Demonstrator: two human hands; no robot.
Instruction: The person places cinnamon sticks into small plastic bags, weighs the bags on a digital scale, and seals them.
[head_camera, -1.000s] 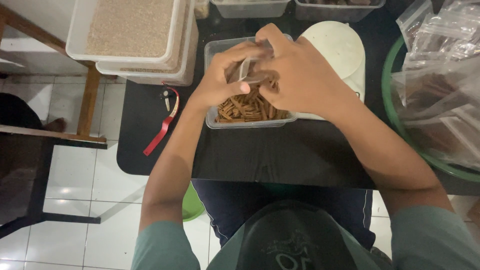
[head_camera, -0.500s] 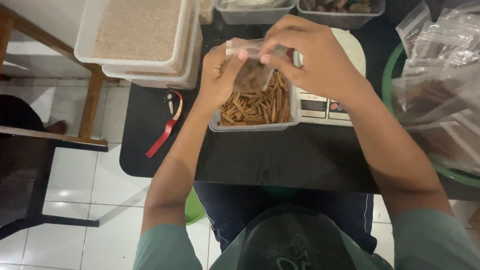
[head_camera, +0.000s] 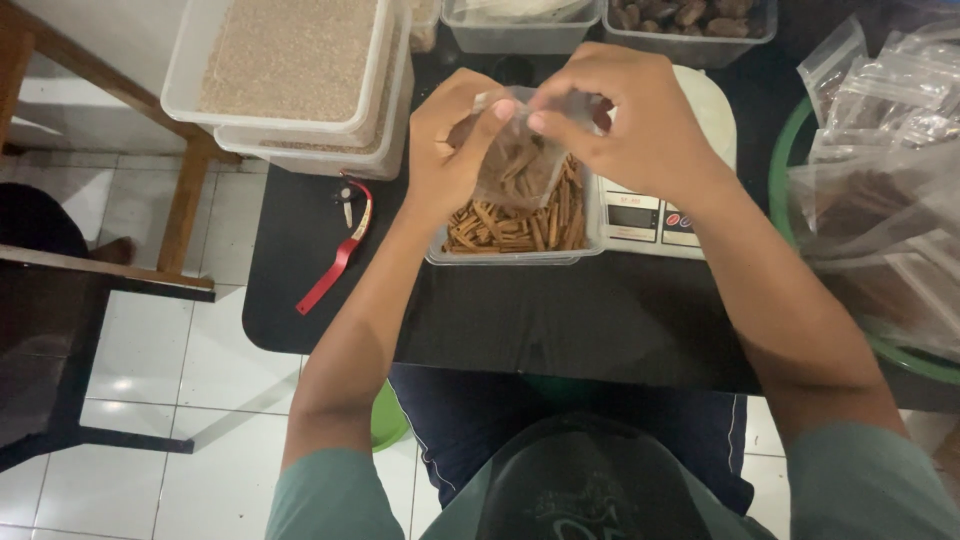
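Between both hands' grip, small clear bag (head_camera: 520, 160) hangs above cinnamon tub (head_camera: 515, 235).

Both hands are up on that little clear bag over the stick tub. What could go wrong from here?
1. The small clear bag hangs pinched at its top between the left hand and right hand; a slipped pinch would likely drop its brown sticks.
2. It hangs over the tub of sticks, close to the digital scale, so spilled pieces might land on that.
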